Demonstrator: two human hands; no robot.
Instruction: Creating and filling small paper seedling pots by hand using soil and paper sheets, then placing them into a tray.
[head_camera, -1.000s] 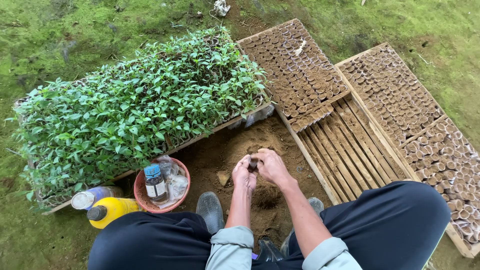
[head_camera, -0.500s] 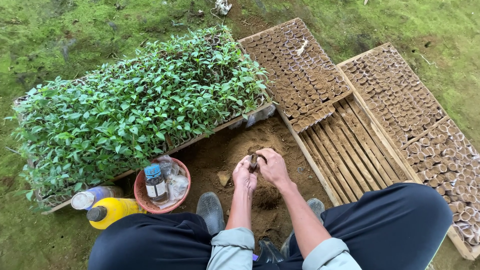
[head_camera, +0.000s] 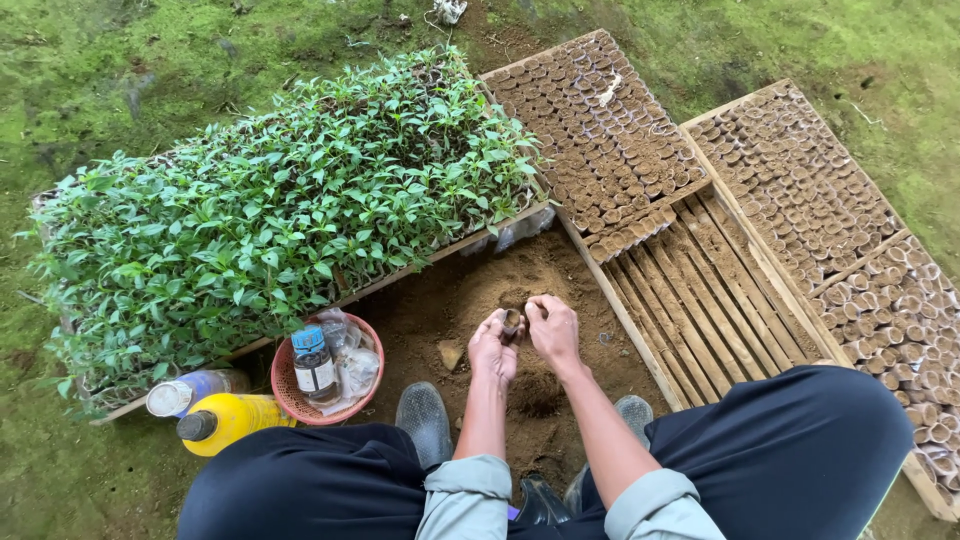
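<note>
Soil cup (head_camera: 511, 321) between hands, seedlings (head_camera: 280, 215) beside.

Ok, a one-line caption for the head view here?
Both hands, left hand and right hand, hold a small pot over loose soil beside a tray of seedlings.

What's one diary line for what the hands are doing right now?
left hand: holds small soil pot | right hand: pinching same pot | under: soil pile | left: seedling tray
</note>
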